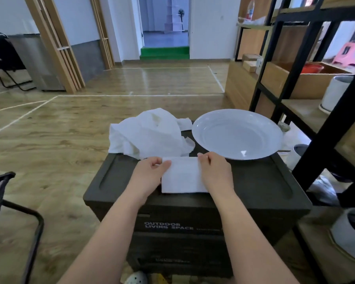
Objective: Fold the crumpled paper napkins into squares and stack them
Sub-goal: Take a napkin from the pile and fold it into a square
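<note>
Your left hand (150, 173) pinches the folded napkin (181, 175) at its 9 o'clock edge, fingers curled. Your right hand (215, 171) pinches the 3 o'clock edge likewise. The napkin lies flat on the dark box lid (254, 181), near your edge. Crumpled napkins (146, 134): heaped at 11 o'clock from it. White plate (237, 134): at 1 o'clock, beside the heap.
</note>
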`<state>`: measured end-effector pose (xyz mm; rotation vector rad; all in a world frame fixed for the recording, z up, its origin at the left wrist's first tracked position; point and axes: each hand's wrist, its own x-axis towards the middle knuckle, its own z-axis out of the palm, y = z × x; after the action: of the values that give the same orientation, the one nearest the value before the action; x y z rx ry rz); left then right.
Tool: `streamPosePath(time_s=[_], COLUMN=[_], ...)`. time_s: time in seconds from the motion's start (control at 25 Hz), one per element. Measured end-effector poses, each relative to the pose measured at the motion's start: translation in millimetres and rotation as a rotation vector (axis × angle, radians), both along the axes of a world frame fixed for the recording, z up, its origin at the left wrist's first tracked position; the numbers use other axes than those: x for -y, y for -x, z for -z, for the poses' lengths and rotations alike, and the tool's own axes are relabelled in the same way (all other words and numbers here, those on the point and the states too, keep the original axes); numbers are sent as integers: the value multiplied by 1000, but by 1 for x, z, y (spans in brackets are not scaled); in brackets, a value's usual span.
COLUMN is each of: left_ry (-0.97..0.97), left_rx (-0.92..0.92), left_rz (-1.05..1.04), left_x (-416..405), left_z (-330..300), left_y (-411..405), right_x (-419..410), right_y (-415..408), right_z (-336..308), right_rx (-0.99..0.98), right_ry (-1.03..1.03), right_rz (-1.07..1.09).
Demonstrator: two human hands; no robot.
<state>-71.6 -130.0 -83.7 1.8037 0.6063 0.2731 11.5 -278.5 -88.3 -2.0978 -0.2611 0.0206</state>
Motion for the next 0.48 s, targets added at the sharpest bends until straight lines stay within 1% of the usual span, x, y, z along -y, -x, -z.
streamPosePath(time_s=[0.08,0.16,0.28,0.48], left_ry=[-207,-345,-555,-662], left_rx=[48,66,-6,-78], left_rz=[-43,-70,-74,-34], left_x=[1,-3,-9,-3], left_z=[12,18,19,20], left_y=[-1,-3,-4,-1], right_x=[-3,-4,0,3], right_y=[-1,-2,0,5], right_z=[4,6,11,9], right_rx=[5,36,101,117], right_ry=[140,226,283,364], right_rz=[-29,-25,26,82])
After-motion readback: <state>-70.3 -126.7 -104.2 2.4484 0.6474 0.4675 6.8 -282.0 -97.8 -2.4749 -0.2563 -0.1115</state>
